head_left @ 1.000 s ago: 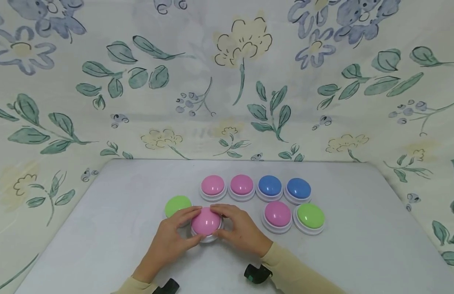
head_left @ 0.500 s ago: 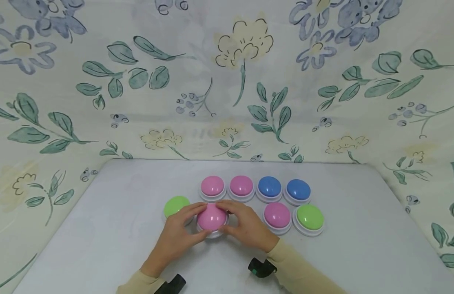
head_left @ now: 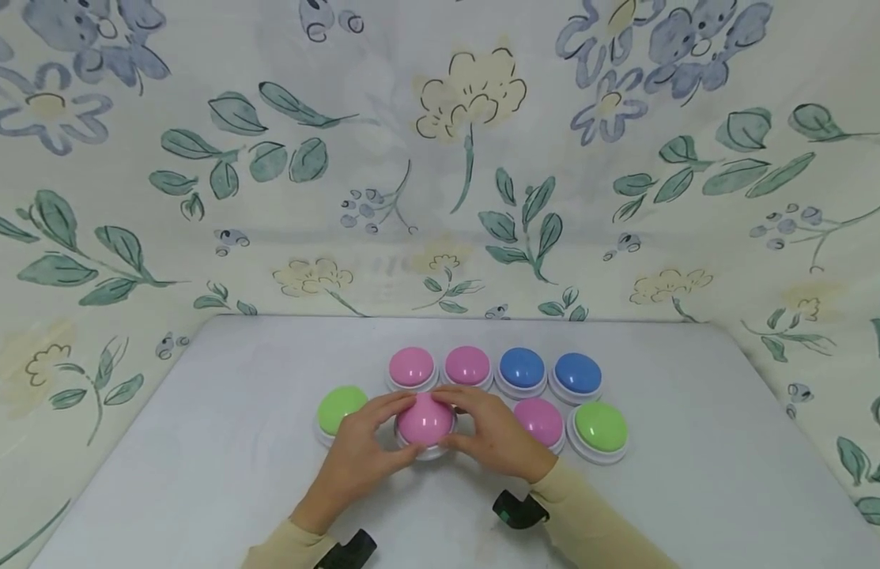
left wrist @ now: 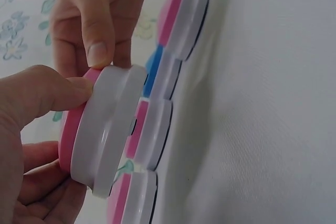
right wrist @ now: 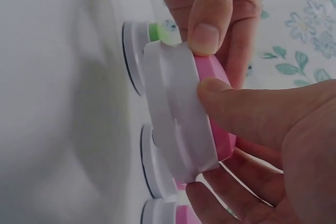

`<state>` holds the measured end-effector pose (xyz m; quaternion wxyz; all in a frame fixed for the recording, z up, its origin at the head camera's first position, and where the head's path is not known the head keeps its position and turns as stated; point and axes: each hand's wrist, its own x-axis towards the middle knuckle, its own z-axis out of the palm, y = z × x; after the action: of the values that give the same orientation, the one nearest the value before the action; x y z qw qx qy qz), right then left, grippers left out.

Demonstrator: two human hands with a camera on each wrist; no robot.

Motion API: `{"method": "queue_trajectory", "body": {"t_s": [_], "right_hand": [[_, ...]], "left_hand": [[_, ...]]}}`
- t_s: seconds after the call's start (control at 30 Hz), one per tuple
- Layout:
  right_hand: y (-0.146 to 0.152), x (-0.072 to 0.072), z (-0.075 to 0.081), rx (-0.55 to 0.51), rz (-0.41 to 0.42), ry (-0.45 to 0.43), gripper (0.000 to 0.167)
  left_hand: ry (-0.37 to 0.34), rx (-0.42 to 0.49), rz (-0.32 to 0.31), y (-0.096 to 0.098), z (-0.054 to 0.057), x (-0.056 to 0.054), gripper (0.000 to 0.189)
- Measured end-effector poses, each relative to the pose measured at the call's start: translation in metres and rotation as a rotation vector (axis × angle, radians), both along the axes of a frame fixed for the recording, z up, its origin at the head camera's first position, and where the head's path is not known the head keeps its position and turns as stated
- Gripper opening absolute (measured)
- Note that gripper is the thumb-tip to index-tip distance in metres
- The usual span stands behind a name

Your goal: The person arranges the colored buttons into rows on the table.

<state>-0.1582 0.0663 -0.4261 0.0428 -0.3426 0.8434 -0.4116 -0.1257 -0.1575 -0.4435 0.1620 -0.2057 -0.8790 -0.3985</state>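
A pink dome push button [head_left: 425, 421] with a white round base [left wrist: 107, 127] is held between both hands, raised off the table in the wrist views. My left hand [head_left: 361, 454] grips its left side, thumb at the near edge and fingers at the far edge. On the opposite side my right hand [head_left: 496, 433] grips it the same way. The thumbs lie close together at the front, as the right wrist view shows with the left thumb [right wrist: 205, 38] by the white base. Left of the hands sits a green button [head_left: 340, 409], partly covered by the left hand.
Behind the hands stand two pink buttons [head_left: 411, 367] and two blue buttons [head_left: 522, 368] in a row. At the right are another pink button [head_left: 541, 420], partly behind the right hand, and a green button [head_left: 601, 427]. Floral cloth [head_left: 383, 158] hangs behind the white table [head_left: 696, 474].
Both hands have carried the pink button to the right, away from the left green button and toward the pink one at right. The other buttons stay where they were.
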Motion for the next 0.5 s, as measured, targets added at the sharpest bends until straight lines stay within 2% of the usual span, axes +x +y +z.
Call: {"method": "queue_trajectory", "body": {"t_s": [0.23,0.5], "right_hand": [[0.008,-0.005,0.001,0.027,0.036,0.062,0.058],[0.017,-0.011,0.002,0.071,0.031,0.054,0.060]], "left_hand": [[0.008,0.003,-0.008,0.009,-0.001,-0.005,0.060],[-0.023,0.030,-0.012,0.019,-0.003,-0.010,0.060]]}}
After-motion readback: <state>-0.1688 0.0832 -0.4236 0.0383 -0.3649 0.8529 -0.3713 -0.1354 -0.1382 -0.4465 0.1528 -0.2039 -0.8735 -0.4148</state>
